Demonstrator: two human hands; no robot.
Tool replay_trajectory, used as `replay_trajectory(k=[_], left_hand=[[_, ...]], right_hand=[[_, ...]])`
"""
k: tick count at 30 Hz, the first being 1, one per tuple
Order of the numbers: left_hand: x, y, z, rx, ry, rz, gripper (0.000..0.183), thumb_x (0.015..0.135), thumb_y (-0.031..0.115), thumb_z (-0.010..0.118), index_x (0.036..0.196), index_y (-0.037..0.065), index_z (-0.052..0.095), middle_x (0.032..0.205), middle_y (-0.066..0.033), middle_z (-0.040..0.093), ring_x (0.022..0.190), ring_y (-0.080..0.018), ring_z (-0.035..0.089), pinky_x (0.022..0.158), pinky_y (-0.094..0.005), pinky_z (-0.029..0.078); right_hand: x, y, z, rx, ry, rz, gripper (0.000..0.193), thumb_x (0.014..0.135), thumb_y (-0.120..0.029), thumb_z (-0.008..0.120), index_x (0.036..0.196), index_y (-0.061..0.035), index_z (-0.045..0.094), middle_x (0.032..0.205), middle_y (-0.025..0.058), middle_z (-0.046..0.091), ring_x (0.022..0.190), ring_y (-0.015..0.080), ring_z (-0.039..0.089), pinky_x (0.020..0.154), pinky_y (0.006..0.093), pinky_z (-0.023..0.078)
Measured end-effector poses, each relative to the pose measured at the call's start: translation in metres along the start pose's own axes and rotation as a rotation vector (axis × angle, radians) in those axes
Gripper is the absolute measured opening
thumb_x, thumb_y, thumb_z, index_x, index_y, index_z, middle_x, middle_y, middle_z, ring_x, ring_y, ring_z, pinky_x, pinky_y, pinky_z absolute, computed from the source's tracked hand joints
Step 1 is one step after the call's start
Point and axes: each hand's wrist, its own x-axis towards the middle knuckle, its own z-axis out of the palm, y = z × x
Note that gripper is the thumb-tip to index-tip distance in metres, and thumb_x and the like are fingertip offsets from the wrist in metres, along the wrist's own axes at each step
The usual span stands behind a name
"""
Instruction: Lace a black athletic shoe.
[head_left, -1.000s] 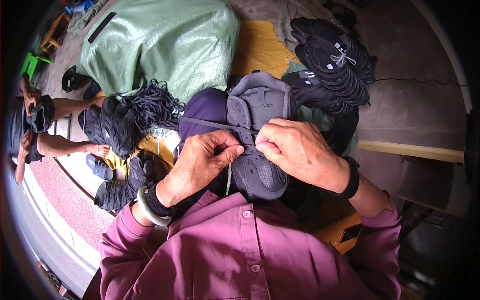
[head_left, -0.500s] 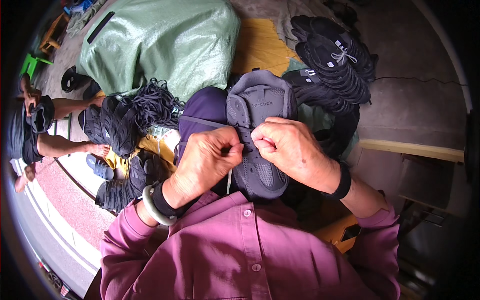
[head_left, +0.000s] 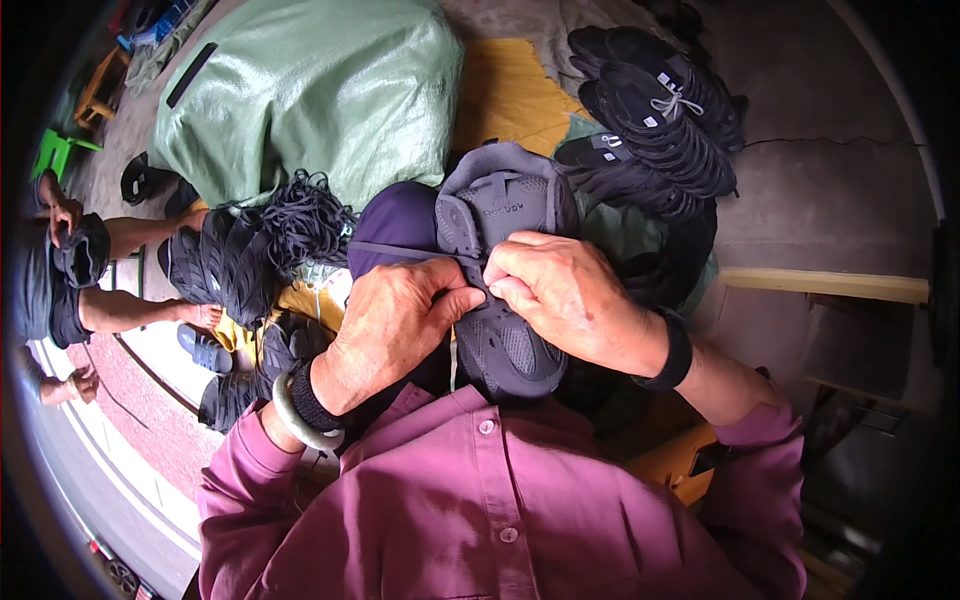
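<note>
A dark grey mesh sneaker lies toe toward me across my lap, its padded heel collar pointing away. Over its eyelets both my hands meet. Thumb and forefinger of my left hand pinch at the lacing, the other fingers bent behind them. My right hand is closed, its fingertips pressed together just beside the left thumb. A flat grey shoelace runs from the shoe's left side across dark purple cloth. The piece of lace between my fingertips is mostly hidden.
Black shoes are piled at right and left. Beside the left pile lies a heap of dark laces. A big green woven sack stands ahead. At far left sits another person, legs bare. A wooden edge runs at right.
My fingertips have come closer together over the eyelets. My left hand has gone from a tight curl to a straighter pinch. The whole view has shifted slightly.
</note>
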Motion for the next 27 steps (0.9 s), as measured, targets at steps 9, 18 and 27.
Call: replay_trajectory(k=[9, 18, 27], left_hand=[[0.002, -0.014, -0.010, 0.172, 0.139, 0.283, 0.015, 0.094, 0.017, 0.073, 0.093, 0.002, 0.069, 0.087, -0.0127, 0.067, 0.081, -0.0338, 0.066, 0.070, -0.0410, 0.052], [-0.029, 0.015, 0.002, 0.059, 0.260, 0.123, 0.025, 0.087, 0.012, 0.079, 0.103, 0.004, 0.061, 0.097, -0.0144, 0.069, 0.085, -0.0373, 0.069, 0.070, -0.0426, 0.056], [-0.023, 0.003, 0.018, 0.027, 0.170, 0.057, 0.020, 0.088, 0.005, 0.077, 0.103, 0.002, 0.064, 0.092, -0.0153, 0.071, 0.084, -0.0286, 0.073, 0.073, -0.0356, 0.056]], right_hand=[[-0.027, 0.034, -0.142, 0.246, 0.388, 0.414, 0.013, 0.097, -0.020, 0.067, 0.100, -0.0082, 0.072, 0.080, -0.0057, 0.060, 0.068, 0.0028, 0.052, 0.062, 0.0201, 0.045], [-0.037, 0.087, -0.165, 1.253, 0.493, 0.319, 0.017, 0.106, -0.014, 0.057, 0.115, 0.0000, 0.060, 0.113, 0.0101, 0.066, 0.081, 0.0119, 0.063, 0.073, 0.0274, 0.056], [-0.013, 0.078, -0.143, 1.404, 0.361, 0.119, 0.021, 0.105, -0.006, 0.054, 0.121, 0.0068, 0.059, 0.126, 0.0181, 0.066, 0.116, 0.0255, 0.067, 0.107, 0.0380, 0.054]])
